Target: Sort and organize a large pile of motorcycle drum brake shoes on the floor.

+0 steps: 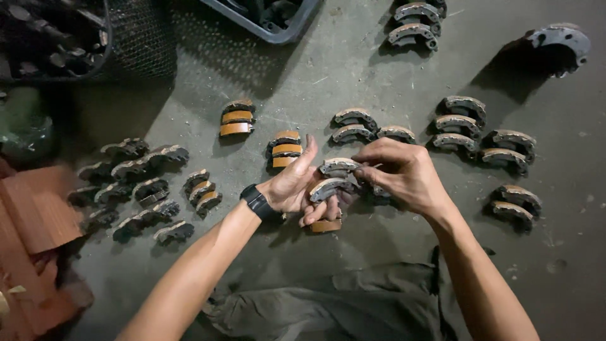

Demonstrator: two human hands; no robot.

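Here, over the concrete floor (pixel 353 69), I see both hands meeting at centre frame on a pair of curved brake shoes. The left hand (pixel 295 184) cups the lower brake shoe (pixel 328 187) — fingers curled under it, thumb raised. The right hand (pixel 404 172) pinches the upper brake shoe (pixel 339 166) between thumb and fingertips. Each shoe's long axis runs roughly left to right, arch upward; which way the ends face I cannot tell, as the fingers cover them. An orange-lined shoe (pixel 326 225) lies just below the left hand, half hidden. Loose shoe pairs (pixel 456 124) lie about; a mesh basket (pixel 136 38) is cut off at top left.
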